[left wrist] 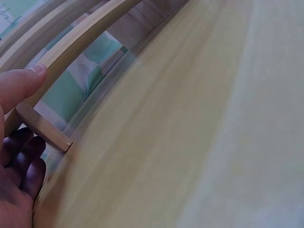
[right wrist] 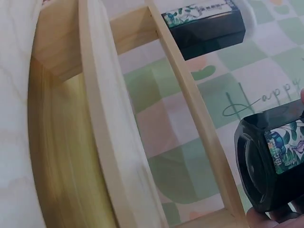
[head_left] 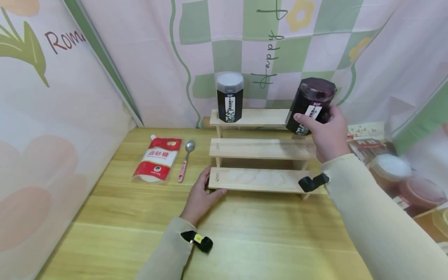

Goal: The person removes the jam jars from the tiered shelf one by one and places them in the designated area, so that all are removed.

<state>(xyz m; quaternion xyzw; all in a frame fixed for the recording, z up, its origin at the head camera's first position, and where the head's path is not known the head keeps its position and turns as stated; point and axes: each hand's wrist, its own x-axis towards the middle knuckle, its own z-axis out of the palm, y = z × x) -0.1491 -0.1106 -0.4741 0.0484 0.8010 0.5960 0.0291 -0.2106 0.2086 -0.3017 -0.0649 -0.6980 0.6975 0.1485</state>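
My right hand (head_left: 331, 136) grips a dark faceted jar (head_left: 306, 103) with a purplish top and a white label, holding it at the right end of the top step. In the right wrist view the base of this jar (right wrist: 256, 166) hangs beside the step's edge, apart from it. A similar black jar (head_left: 230, 102) with a whitish lid stands on the top step's left end. At the three-step wooden rack (head_left: 262, 179), my left hand (head_left: 199, 200) holds the bottom step's left end. Its thumb (left wrist: 23, 85) lies on the step's edge, with the fingers curled below.
Left of the rack lie a red and white sugar pouch (head_left: 157, 160) and a spoon (head_left: 185, 160) with a pink handle. Several lidded jars, one with a white lid (head_left: 391, 167), stand at the right. A checked curtain (head_left: 227, 23) hangs close behind the rack.
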